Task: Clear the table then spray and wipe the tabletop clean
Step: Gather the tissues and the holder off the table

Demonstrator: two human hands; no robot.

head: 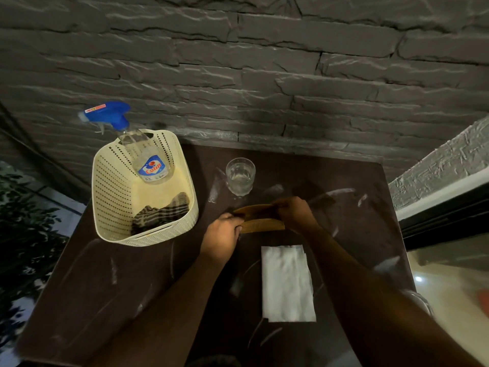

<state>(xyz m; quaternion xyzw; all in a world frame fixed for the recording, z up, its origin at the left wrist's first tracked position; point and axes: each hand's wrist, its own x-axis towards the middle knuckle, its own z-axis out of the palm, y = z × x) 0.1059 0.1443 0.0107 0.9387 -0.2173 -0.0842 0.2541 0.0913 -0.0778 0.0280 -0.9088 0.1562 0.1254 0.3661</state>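
Both hands, left [225, 229] and right [296, 211], grip brown mats [260, 218]; risk: lifting knocks the glass [240, 176] just beyond.

Basket [111, 207] far left on table [105, 287], holding spray bottle [148, 160] and cloth [161, 213]; glass [240, 176] right of basket; napkin [287, 282] near.

The dark brown table [370, 207] has a smooth, glossy top with pale smears. The cream perforated plastic basket [111, 197] looks matt. The clear plastic spray bottle [148, 157] and the clear drinking glass [240, 176] shine. The white paper napkin [287, 282] is matt, and the grey stone wall [264, 75] is rough.
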